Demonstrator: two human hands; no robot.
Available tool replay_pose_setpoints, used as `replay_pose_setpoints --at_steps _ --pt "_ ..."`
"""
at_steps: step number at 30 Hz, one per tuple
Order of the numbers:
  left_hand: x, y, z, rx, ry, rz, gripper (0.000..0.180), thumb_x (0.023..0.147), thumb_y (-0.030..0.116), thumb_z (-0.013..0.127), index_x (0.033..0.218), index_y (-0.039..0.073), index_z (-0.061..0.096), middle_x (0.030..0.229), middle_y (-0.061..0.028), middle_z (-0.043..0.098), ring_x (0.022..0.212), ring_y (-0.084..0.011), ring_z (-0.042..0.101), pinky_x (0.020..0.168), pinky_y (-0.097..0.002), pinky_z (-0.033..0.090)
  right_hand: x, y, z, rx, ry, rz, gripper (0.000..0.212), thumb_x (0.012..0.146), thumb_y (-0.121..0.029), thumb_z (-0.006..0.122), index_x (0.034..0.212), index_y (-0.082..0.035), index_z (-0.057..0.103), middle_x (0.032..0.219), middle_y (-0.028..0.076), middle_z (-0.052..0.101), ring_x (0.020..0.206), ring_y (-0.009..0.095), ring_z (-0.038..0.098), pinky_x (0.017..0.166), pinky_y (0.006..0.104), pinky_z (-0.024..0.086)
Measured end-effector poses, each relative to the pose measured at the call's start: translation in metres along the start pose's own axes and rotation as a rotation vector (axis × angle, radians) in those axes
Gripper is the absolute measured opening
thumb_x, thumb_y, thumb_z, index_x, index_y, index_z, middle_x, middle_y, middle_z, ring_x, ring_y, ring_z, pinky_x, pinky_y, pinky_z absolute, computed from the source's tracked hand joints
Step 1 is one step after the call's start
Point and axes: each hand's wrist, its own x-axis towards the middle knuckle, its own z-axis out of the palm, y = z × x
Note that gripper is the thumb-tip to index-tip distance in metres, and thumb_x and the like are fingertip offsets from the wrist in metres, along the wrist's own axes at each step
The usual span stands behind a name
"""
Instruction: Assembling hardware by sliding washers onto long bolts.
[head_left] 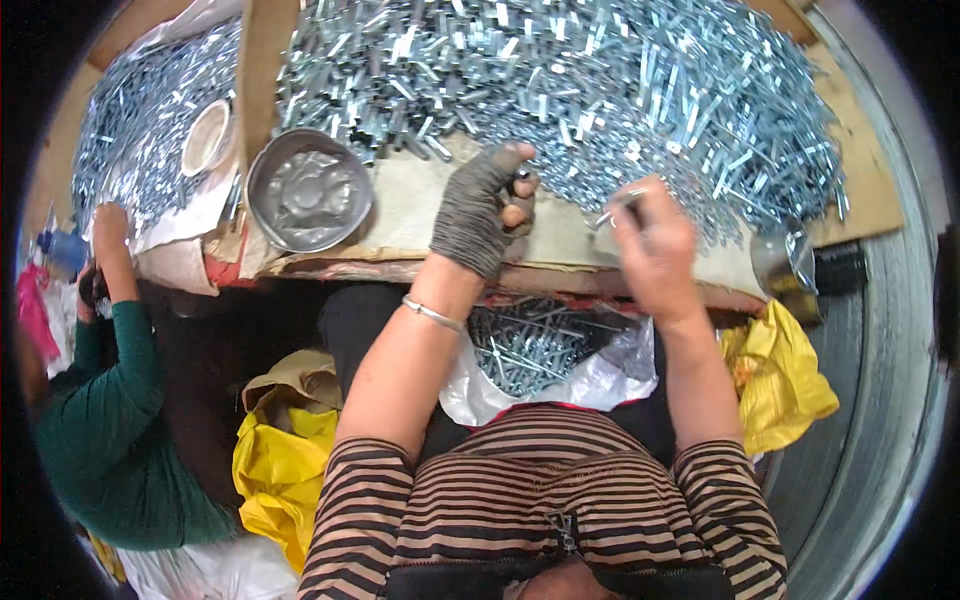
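My left hand [485,205], in a dark grey fingerless glove, is closed over the near edge of the bench. A small shiny metal piece with a rounded end [522,175] shows between its thumb and fingers; most of it is hidden. To its right, my right hand [655,245] is bare and slightly blurred, pinching a short silvery metal piece [630,197]. Beyond both hands spreads a large heap of zinc-coloured metal tubes and pins [560,80]. On my lap, below the bench edge, an open clear plastic bag [610,385] holds many long thin metal pieces [535,345].
A round metal bowl [308,190] stands by the wooden divider [262,80]. Left of that, a co-worker's hand [112,228] is near another heap with a white-rimmed bowl [206,138]. A metal tin [782,262] and yellow sack [780,375] are at right; another yellow sack [285,470] lies left.
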Motion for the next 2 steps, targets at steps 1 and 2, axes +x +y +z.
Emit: replay_pose_setpoints --at_steps 1,2 --pt "-0.0014 -0.0039 0.0045 0.018 -0.063 -0.004 0.026 0.084 0.027 0.063 0.099 0.007 0.057 0.067 -0.0032 0.053 0.040 -0.0092 0.041 0.037 -0.0208 0.029 -0.0177 0.0058 0.0031 -0.035 -0.075 0.008 0.010 0.083 -0.006 0.061 0.091 -0.006 0.053 0.081 0.013 0.057 0.070 0.030 0.061 0.062 0.0395 0.046" --pt "-0.0016 -0.0082 0.0034 0.031 -0.107 -0.014 0.029 0.084 0.029 0.064 0.102 0.008 0.056 0.068 -0.0038 0.054 0.041 -0.0094 0.042 0.038 -0.0212 0.030 -0.0265 0.0116 0.0121 0.001 -0.056 -0.054 0.015 0.084 -0.010 0.062 0.095 -0.006 0.055 0.083 0.015 0.057 0.075 0.030 0.061 0.065 0.0401 0.047"
